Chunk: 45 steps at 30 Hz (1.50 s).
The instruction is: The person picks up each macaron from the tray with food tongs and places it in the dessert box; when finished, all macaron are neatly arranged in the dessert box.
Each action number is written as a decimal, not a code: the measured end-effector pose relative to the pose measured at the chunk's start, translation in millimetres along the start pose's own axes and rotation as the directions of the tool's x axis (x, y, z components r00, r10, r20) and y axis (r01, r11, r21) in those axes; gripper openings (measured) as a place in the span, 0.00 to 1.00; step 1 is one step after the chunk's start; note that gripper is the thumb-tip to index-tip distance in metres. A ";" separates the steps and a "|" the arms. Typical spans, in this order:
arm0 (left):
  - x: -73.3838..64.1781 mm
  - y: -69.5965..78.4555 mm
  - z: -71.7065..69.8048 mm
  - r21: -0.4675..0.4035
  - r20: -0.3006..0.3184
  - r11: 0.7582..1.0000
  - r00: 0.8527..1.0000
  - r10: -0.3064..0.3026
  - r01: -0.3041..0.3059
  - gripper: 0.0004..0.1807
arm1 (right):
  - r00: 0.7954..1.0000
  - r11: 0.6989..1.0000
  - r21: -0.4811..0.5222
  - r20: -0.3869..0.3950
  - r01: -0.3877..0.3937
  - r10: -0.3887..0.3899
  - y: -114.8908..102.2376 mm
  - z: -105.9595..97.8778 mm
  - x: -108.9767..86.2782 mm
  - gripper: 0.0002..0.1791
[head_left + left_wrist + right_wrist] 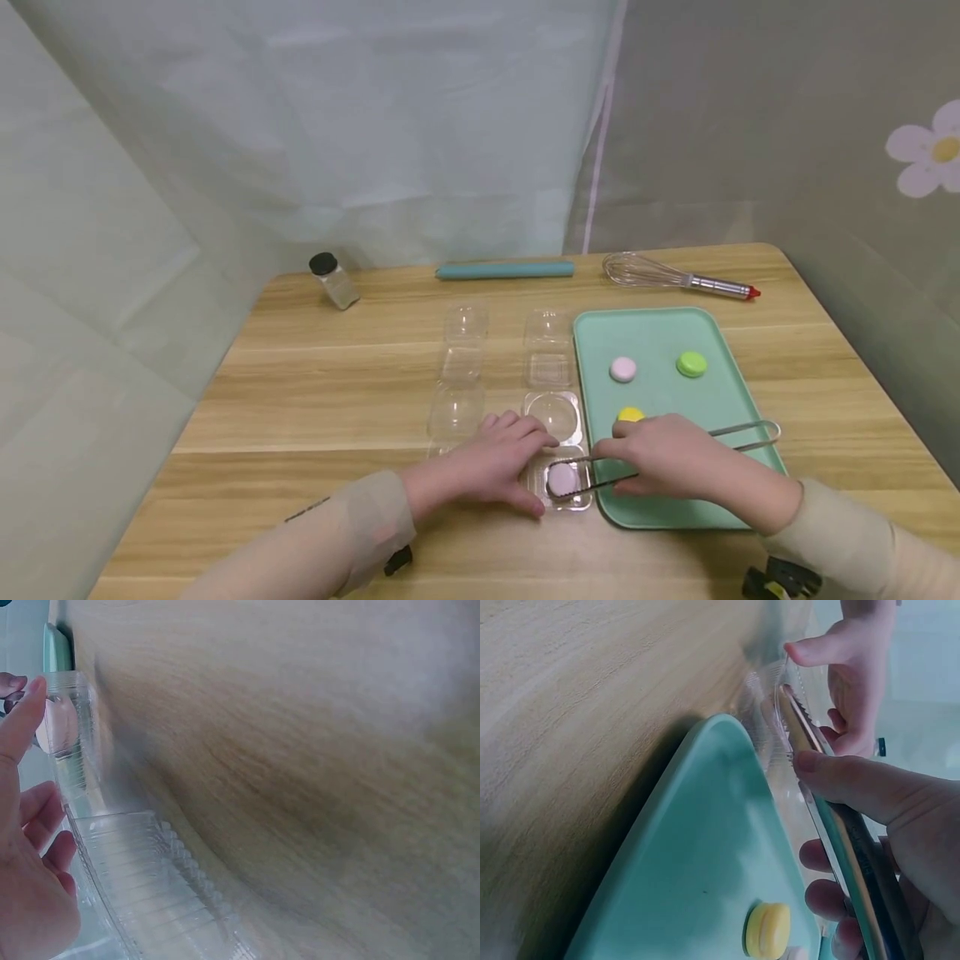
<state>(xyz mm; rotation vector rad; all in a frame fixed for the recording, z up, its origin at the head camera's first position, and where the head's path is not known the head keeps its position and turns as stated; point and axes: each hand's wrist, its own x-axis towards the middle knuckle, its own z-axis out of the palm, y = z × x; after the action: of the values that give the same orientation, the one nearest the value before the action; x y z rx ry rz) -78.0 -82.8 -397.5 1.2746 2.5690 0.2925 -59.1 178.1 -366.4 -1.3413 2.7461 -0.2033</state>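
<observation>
My right hand grips metal tongs with dark, serrated tips. The tips lie on either side of a pale pink macaron in the near half of a clear plastic container. My left hand is spread along the container's left side. In the left wrist view its extended thumb is close to the rim, other fingers loosely bent; whether it presses is unclear. A yellow macaron, partly hidden by my right hand, lies on the green tray with another pink macaron and a green one.
More clear open containers stand left of the tray, one partly behind my left hand. Along the table's back edge lie a blue-green roll and a whisk. A black-lidded jar is at the back left.
</observation>
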 end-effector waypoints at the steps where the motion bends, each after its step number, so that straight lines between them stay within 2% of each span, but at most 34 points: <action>1: 0.1 -0.2 -0.3 -0.002 0.000 1.000 1.000 -0.001 0.001 0.47 | 1.000 1.000 -0.003 -0.001 -0.002 0.002 -0.1 -0.3 0.4 0.22; 22: -0.4 -0.3 1.9 0.003 -0.010 1.000 1.000 0.004 -0.004 0.46 | 1.000 1.000 -0.010 -0.001 -0.027 0.027 -3.0 -1.0 1.0 0.23; 33: -0.3 0.2 1.9 0.016 -0.012 1.000 1.000 -0.001 0.001 0.47 | 0.996 0.989 0.117 0.025 -0.087 0.084 8.4 -5.0 -11.7 0.22; 40: -1.2 0.7 1.4 0.027 -0.019 1.000 1.000 -0.004 0.004 0.47 | 0.997 0.980 0.183 0.012 -0.082 0.082 17.1 -10.3 -19.4 0.22; 45: -1.1 2.5 0.4 0.014 -0.020 1.000 1.000 -0.013 0.013 0.48 | 0.992 0.960 0.252 0.053 -0.121 0.111 24.8 -15.4 -26.4 0.22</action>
<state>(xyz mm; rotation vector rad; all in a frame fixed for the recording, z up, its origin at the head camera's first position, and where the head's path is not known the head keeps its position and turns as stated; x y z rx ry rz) -75.4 -82.2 -397.0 1.2651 2.5992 0.2868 -64.2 215.3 -354.7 -1.1042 2.6443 -0.4973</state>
